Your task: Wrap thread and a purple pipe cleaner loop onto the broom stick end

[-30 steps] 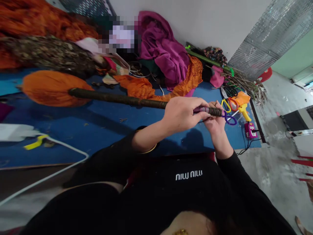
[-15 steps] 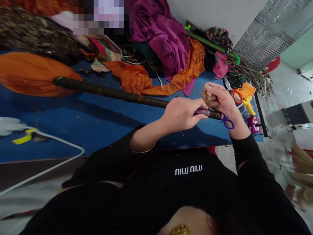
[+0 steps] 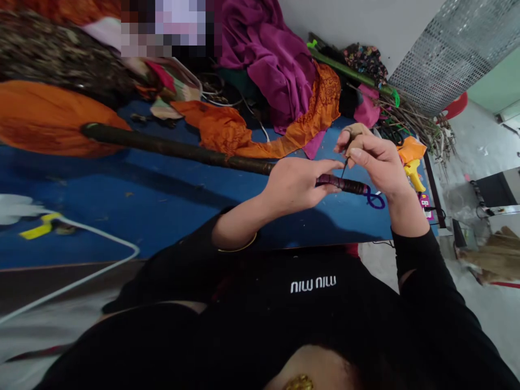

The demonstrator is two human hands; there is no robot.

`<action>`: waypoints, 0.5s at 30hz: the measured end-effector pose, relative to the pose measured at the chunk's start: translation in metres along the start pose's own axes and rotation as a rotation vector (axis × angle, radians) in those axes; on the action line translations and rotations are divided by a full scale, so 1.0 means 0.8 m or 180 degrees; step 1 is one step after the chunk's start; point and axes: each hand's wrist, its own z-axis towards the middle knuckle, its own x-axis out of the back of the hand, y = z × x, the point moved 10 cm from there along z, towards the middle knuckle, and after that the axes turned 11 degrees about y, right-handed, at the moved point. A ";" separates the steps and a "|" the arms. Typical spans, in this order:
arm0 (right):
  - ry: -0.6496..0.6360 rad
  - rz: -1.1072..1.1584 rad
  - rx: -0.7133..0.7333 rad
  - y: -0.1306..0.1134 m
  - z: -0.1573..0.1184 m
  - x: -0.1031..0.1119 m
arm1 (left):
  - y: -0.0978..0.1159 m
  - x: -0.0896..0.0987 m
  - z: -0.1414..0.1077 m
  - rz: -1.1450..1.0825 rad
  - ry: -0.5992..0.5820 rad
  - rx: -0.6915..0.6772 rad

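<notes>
A long dark stick [image 3: 182,149] lies slantwise above the blue table, its left end against a bulging orange cloth bundle [image 3: 60,119]. My left hand [image 3: 298,183] is wrapped round the stick near its right end. Dark purplish wrapping [image 3: 345,184] covers that end, and a purple loop [image 3: 376,199] sticks out at its tip. Just above the wrapped part, my right hand [image 3: 371,160] pinches a thin dark strand [image 3: 344,169] that runs down to the stick.
Purple cloth [image 3: 272,59] and a crumpled orange cloth [image 3: 231,130] lie behind the stick on the blue table [image 3: 179,216]. Thin twigs [image 3: 418,116] and a yellow glue gun [image 3: 413,174] are at the right. A white cable crosses the lower left.
My right hand has moved slightly right and opened out somewhat, so the strand now shows between it and the stick. The stick and my left hand have shifted a little left.
</notes>
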 end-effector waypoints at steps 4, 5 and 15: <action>-0.0071 -0.0886 0.0585 -0.035 -0.013 0.004 | 0.009 -0.003 0.000 -0.0222 -0.0012 -0.0236; -0.0074 -0.1061 0.0700 -0.043 -0.019 0.003 | 0.010 -0.004 0.000 -0.0261 -0.0002 -0.0264; 0.1012 -0.2122 0.0875 -0.087 -0.070 0.042 | 0.010 0.001 0.004 -0.0328 0.0207 -0.0475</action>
